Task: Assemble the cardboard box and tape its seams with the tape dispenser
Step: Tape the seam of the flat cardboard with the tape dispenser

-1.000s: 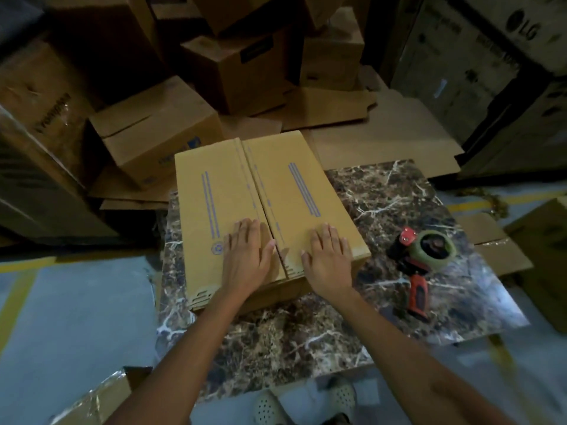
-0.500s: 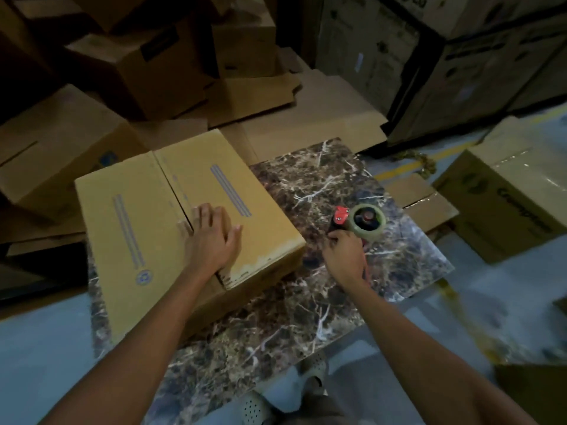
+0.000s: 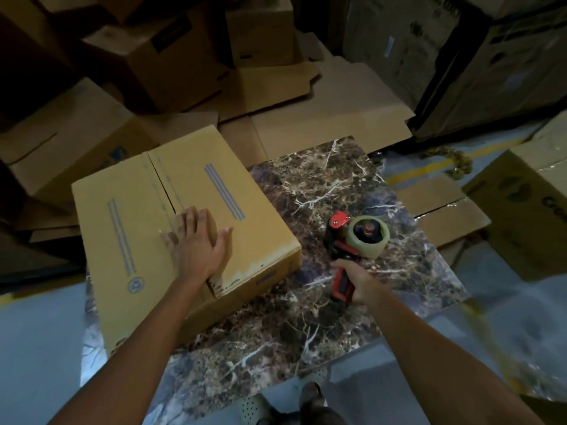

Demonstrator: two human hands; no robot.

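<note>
a dark marble-patterned desk (image 3: 322, 317) with pale veins carries the work, set over a pale grey floor (image 3: 36, 348) with a yellow line. the cardboard box (image 3: 129, 216) sits on the desk's left part, overhanging the left edge, its two top flaps folded shut with the seam running away from the person. the left hand (image 3: 196, 243) lies flat and spread open on the flaps over the near end of that seam, gripping nothing. the right hand (image 3: 362, 285) is curled closed around the red handle of the tape dispenser (image 3: 357, 240), near the middle of the desk just right of the box; whether the dispenser rests on the desk or is lifted cannot be told. beyond the far edge lie flattened cardboard sheets (image 3: 331, 118) and stacked cartons (image 3: 159, 59) in dim light, and more boxes (image 3: 521, 210) stand off the right edge.
</note>
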